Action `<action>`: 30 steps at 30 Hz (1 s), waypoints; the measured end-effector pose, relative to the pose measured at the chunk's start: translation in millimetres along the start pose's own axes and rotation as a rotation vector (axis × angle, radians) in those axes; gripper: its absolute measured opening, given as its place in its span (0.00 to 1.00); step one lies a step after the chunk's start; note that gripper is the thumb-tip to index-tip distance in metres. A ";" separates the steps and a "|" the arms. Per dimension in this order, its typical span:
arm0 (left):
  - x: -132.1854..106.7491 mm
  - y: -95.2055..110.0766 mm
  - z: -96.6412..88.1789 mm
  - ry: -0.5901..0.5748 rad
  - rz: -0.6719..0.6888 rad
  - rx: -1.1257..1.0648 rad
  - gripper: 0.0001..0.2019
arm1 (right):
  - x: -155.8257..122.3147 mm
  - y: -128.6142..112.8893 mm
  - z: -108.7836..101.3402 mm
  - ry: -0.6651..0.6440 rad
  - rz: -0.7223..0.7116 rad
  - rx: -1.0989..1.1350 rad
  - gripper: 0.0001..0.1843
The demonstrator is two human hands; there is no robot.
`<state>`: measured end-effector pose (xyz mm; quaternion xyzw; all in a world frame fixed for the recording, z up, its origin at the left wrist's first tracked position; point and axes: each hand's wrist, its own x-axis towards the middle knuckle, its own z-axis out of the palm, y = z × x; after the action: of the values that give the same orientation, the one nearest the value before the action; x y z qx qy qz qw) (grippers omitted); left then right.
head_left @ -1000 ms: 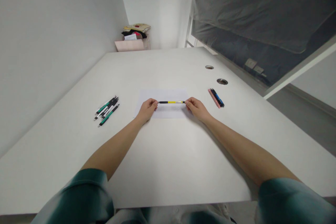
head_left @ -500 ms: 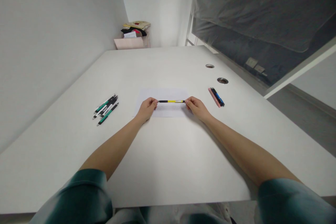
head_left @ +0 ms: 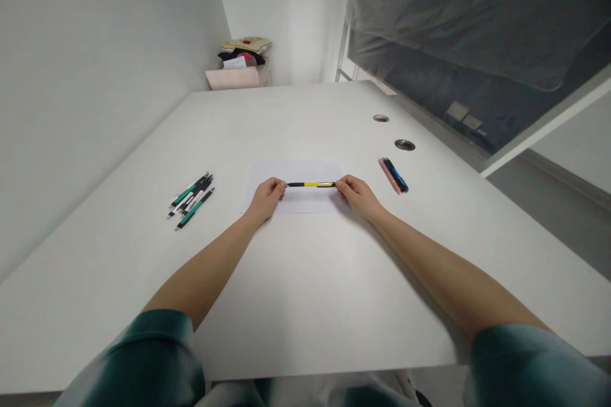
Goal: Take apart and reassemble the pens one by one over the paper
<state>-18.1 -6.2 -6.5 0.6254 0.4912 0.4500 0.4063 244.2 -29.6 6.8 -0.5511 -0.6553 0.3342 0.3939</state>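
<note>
A yellow and black pen (head_left: 311,184) lies level just above a white sheet of paper (head_left: 296,168) in the middle of the white table (head_left: 296,280). My left hand (head_left: 267,198) pinches its black left end. My right hand (head_left: 357,194) pinches its right end. Both hands have their fingers closed on the pen, knuckles resting near the sheet's front edge.
A bunch of several green, black and white pens (head_left: 191,194) lies to the left. A pink and a blue-black pen (head_left: 394,175) lie to the right, near two round cable holes (head_left: 404,145). A pink box with bags (head_left: 238,70) stands beyond the table's far end. A covered bunk frame (head_left: 477,44) runs along the right.
Both hands keep hold of the pen in the same spot. Only the camera has shifted slightly.
</note>
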 end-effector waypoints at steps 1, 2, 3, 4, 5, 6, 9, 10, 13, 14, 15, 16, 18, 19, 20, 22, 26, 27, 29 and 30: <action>-0.2 0.2 0.2 -0.001 0.000 -0.001 0.12 | -0.1 -0.1 -0.1 0.000 0.000 -0.002 0.18; -0.3 0.4 0.3 -0.004 0.000 -0.002 0.12 | -0.1 -0.3 -0.2 0.001 -0.002 -0.004 0.18; -0.5 0.7 0.5 -0.007 0.002 -0.004 0.12 | -0.1 -0.4 -0.2 0.002 -0.004 -0.006 0.18; -0.6 0.9 0.6 -0.008 0.005 -0.006 0.12 | 0.0 -0.6 -0.2 0.001 -0.005 -0.006 0.18; -0.6 1.1 0.7 -0.008 0.007 -0.005 0.13 | 0.1 -0.7 -0.1 -0.003 -0.004 -0.005 0.18; -0.6 1.3 0.8 -0.008 0.007 -0.004 0.13 | 0.2 -0.9 -0.1 -0.006 -0.002 -0.004 0.18; -0.4 1.7 1.1 -0.004 -0.001 0.010 0.14 | 0.2 -1.3 0.1 -0.009 0.008 -0.004 0.19; -0.4 1.9 1.2 -0.005 -0.003 0.016 0.14 | 0.0 -1.4 0.1 -0.009 0.010 -0.006 0.19; -0.7 2.5 1.4 -0.002 0.003 0.023 0.14 | -0.7 -1.8 -0.1 -0.009 0.011 -0.015 0.19; -0.9 2.8 1.4 -0.002 0.008 0.022 0.14 | -0.9 -1.9 -0.1 -0.008 0.011 -0.019 0.19; -1.1 3.2 1.4 -0.002 0.012 0.022 0.14 | -1.0 -1.8 -0.1 -0.005 0.010 -0.021 0.19; -1.3 3.6 1.4 -0.003 0.015 0.024 0.14 | -1.1 -1.7 -0.1 -0.003 0.008 -0.022 0.19; -1.5 4.6 1.5 -0.002 0.016 0.032 0.14 | -1.2 -1.5 0.0 -0.004 0.006 -0.016 0.19; -1.4 4.9 1.5 -0.002 0.017 0.036 0.14 | -1.1 -1.4 0.0 -0.006 0.005 -0.015 0.19; -1.2 5.2 1.6 -0.002 0.016 0.037 0.14 | -1.1 -1.3 -0.1 -0.006 0.003 -0.016 0.19; -0.7 5.3 1.9 -0.002 0.013 0.032 0.14 | -1.1 -1.4 -0.2 -0.006 -0.001 -0.025 0.19; -0.3 4.1 2.3 0.002 0.009 0.032 0.15 | -1.1 -1.8 -0.6 -0.001 -0.001 -0.037 0.19; -0.4 3.8 2.4 0.000 0.010 0.033 0.15 | -1.0 -2.0 -0.6 -0.002 0.000 -0.036 0.19; -0.8 3.6 2.5 -0.002 0.015 0.030 0.15 | -0.8 -2.3 -0.5 -0.007 0.002 -0.035 0.19; -1.1 3.7 2.5 -0.002 0.017 0.028 0.16 | -0.7 -2.5 -0.5 -0.010 0.002 -0.036 0.19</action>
<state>-15.0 -8.2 -3.8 0.6355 0.4917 0.4459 0.3943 243.5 -30.8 9.1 -0.5572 -0.6625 0.3256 0.3802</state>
